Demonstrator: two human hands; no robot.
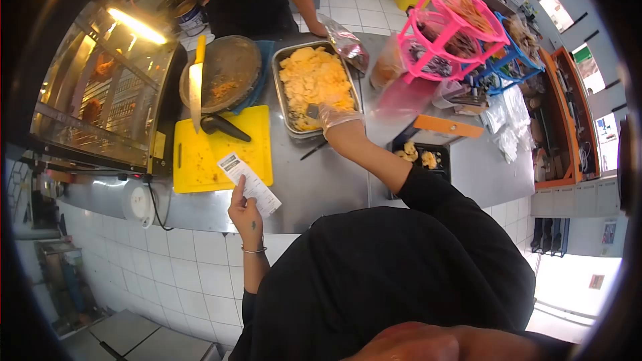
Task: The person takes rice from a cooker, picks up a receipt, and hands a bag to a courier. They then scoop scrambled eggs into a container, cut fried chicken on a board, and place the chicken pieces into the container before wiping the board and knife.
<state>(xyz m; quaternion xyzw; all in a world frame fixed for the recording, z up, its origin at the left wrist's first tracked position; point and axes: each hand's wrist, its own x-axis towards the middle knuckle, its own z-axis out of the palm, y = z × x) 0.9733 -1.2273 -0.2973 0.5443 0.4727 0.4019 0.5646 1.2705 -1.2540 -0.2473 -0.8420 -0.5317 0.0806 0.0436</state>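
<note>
Two hands in play: my gloved right hand (338, 117) reaches into the near end of the steel tray (278, 87), among crumbly orange-yellow food (314, 77); its fingertips are hidden, so I cannot tell how tightly they close. The food should be light, soft and perhaps greasy, best cupped from beneath. My left hand (245, 217) touches the printed receipt (254, 186) by the yellow cutting board (190, 160); limp paper suits a light edge pinch, though whether I'm pinching it I can't tell
</note>
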